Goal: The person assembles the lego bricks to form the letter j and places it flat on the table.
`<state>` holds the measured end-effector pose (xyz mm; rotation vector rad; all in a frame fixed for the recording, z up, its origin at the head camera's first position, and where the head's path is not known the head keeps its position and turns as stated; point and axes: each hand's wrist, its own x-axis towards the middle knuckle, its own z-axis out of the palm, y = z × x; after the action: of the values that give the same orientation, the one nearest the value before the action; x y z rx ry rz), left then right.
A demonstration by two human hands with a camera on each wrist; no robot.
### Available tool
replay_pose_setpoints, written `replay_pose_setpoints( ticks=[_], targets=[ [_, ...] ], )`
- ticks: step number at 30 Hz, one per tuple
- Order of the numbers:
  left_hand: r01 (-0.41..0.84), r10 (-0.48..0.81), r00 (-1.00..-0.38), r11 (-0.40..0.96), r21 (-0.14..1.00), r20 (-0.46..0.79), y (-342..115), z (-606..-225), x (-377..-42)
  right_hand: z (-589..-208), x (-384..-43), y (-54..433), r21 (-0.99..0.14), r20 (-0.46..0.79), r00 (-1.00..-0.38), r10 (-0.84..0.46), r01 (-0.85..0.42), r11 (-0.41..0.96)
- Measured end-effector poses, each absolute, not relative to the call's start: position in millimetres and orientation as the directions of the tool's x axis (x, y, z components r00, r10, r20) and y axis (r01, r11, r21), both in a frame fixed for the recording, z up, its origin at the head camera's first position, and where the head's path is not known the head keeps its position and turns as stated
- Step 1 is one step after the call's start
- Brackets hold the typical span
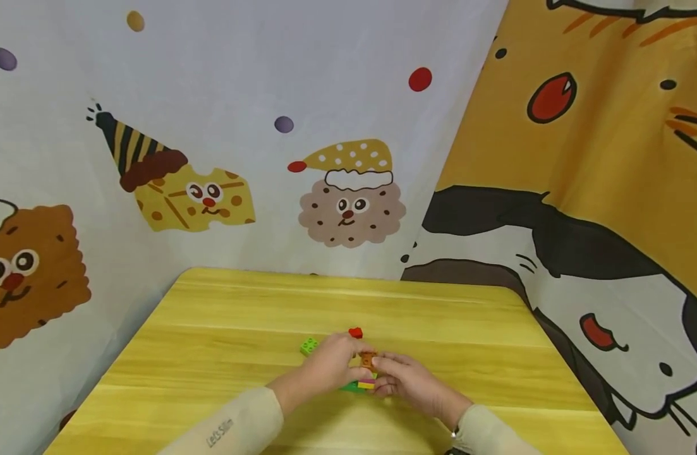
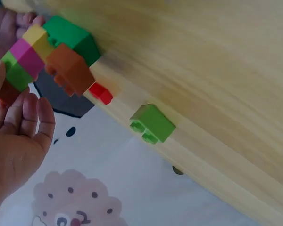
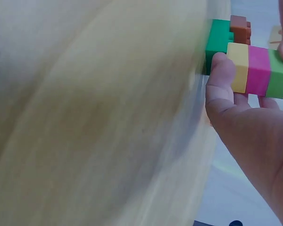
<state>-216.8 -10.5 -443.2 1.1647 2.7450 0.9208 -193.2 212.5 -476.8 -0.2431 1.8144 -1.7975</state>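
Both hands are on a small stack of toy building bricks near the table's front. Its dark green base brick (image 2: 75, 40) bears a yellow brick (image 3: 238, 66), a pink brick (image 3: 258, 70), a light green brick (image 3: 278, 73) and a brown top brick (image 2: 9, 92). Beside that column, an orange-brown brick (image 2: 70, 68) sits on the same base. My left hand (image 1: 333, 360) pinches the top brown brick between thumb and fingers. From the other side, my right hand (image 1: 407, 379) holds the stack low down, its thumb against the yellow brick and its other fingers partly hidden behind.
A loose light green brick (image 2: 153, 123) lies on the wooden table (image 1: 240, 316), left of the stack in the head view. A small red brick (image 1: 356, 332) lies just beyond the left hand. Printed cloth (image 1: 240, 82) hangs behind the table's far edge.
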Motion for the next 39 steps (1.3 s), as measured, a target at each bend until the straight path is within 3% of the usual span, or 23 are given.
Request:
replay_pose_setpoints(
  ticks=[4, 11, 15, 19, 24, 27, 31, 34, 39],
  targets=[
    [0.625, 0.661, -0.728, 0.532, 0.57, 0.182, -26, -446, -223, -477, -193, 211, -0.959, -0.279, -0.837, -0.471, 0.266, 0.095],
    [0.507, 0.498, -0.852, 0.712, 0.485, 0.16, -82, -460, -255, -478, -193, 209, -0.955, -0.297, -0.864, -0.407, 0.277, 0.108],
    [0.506, 0.535, -0.843, 0.746, 0.432, 0.064, -93, -479, -263, -478, -193, 210, -0.952, -0.306, -0.869, -0.389, 0.273, 0.139],
    [0.524, 0.537, -0.84, 0.764, 0.377, 0.079, -89, -486, -266, -480, -193, 210, -0.954, -0.298, -0.869, -0.396, 0.257, 0.153],
    [0.468, 0.476, -0.871, 0.728, 0.501, 0.122, -70, -461, -262, -483, -193, 213, -0.967, -0.251, -0.864, -0.437, 0.205, 0.15],
    [0.506, 0.514, -0.842, 0.65, 0.567, 0.163, -43, -430, -247, -484, -192, 218, -0.974, -0.227, -0.863, -0.452, 0.194, 0.118],
    [0.635, 0.632, -0.752, 0.616, 0.465, 0.19, -7, -403, -224, -483, -193, 223, -0.976, -0.215, -0.851, -0.479, 0.198, 0.087],
    [0.684, 0.674, -0.716, 0.626, 0.374, 0.183, 5, -404, -216, -484, -194, 221, -0.978, -0.208, -0.841, -0.5, 0.188, 0.091],
    [0.689, 0.672, -0.715, 0.631, 0.356, 0.193, 8, -413, -213, -484, -192, 217, -0.975, -0.222, -0.846, -0.485, 0.183, 0.128]
  ],
)
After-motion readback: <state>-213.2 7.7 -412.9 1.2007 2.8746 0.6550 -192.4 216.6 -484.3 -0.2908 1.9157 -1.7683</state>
